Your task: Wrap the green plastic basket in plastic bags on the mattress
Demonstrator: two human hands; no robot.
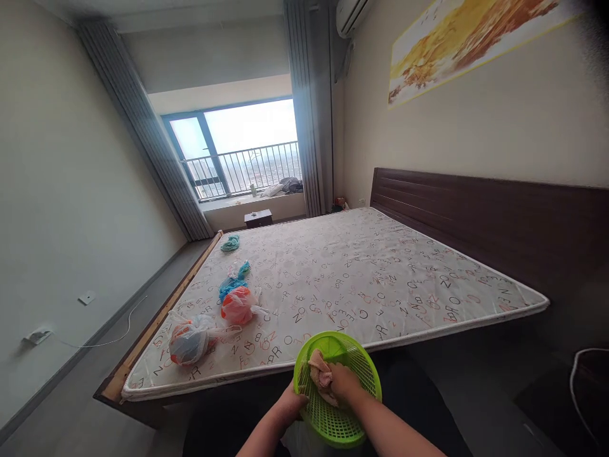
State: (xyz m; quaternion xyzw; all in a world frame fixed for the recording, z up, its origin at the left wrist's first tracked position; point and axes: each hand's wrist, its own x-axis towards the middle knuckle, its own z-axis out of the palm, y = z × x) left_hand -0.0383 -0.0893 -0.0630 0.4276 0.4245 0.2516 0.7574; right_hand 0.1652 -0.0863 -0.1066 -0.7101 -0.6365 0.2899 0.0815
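A bright green plastic mesh basket (pixel 365 363) is tilted toward me over my lap, at the near edge of the mattress. My left hand (pixel 291 405) grips its left side, with the thumb over the rim and the other fingers mostly hidden behind it. Inside the basket, my right hand (pixel 346 383) is closed on a pinkish-beige cloth (pixel 320 369), which is bunched and lies against the basket's inner wall. Some of the right fingers are hidden by the cloth.
The letter-printed mattress (pixel 328 273) fills the middle. On its left side lie a clear bag (pixel 190 339), a red-and-white bag (pixel 238 306), a blue bag (pixel 231 287) and a teal bundle (pixel 230 244). A wooden bed frame edge (pixel 114 381) sticks out at left; a dark headboard (pixel 476 222) stands right.
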